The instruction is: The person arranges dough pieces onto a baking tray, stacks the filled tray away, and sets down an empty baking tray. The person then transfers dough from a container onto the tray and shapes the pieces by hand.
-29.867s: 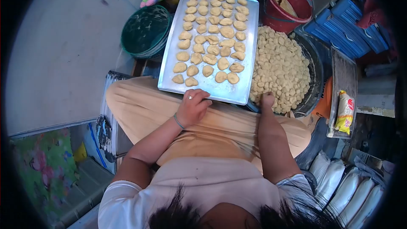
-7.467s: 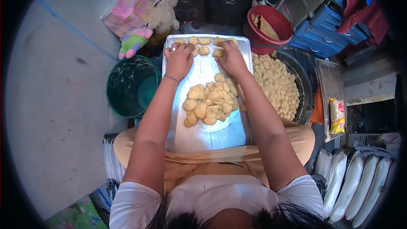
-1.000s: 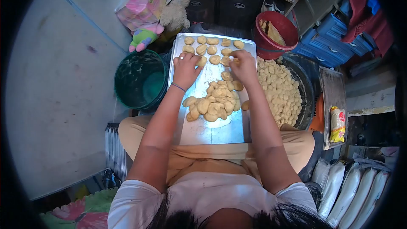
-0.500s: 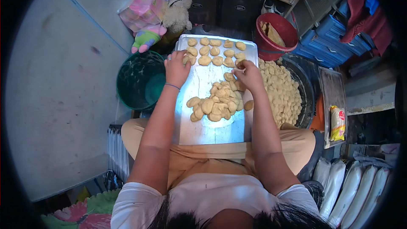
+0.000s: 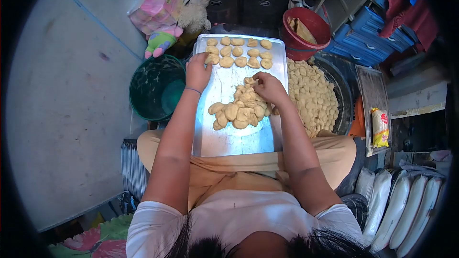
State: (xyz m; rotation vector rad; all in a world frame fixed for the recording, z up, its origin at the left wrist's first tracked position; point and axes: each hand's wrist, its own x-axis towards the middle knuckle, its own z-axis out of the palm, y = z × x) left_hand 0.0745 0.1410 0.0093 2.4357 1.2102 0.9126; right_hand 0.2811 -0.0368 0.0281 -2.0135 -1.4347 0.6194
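A silver baking tray (image 5: pixel 205 138) lies across my lap, with flattened dough pieces (image 5: pixel 226 62) in three rows at its far end. My left hand (image 5: pixel 198 71) rests at the tray's left edge, thumb and fingers apart, touching the leftmost piece (image 5: pixel 212 59) of the nearest row. A heap of dough pieces (image 5: pixel 241 110) lies loosely piled mid-tray. At the heap's far end, my right hand (image 5: pixel 270 88) pinches a dough piece (image 5: pixel 249 81) with its fingertips; the palm hides part of the heap.
Right of the tray, a wide black tub (image 5: pixel 342 83) holds many dough pieces (image 5: pixel 313 95). A red bucket (image 5: pixel 291 50) stands behind it, and a green bucket (image 5: pixel 138 91) at left. A yellow packet (image 5: pixel 380 126) lies on a board (image 5: pixel 366 81) at far right.
My right hand has moved from the right end of the nearest row back toward me, to the heap. A dough piece now sits at that row's end. My left hand has barely shifted.
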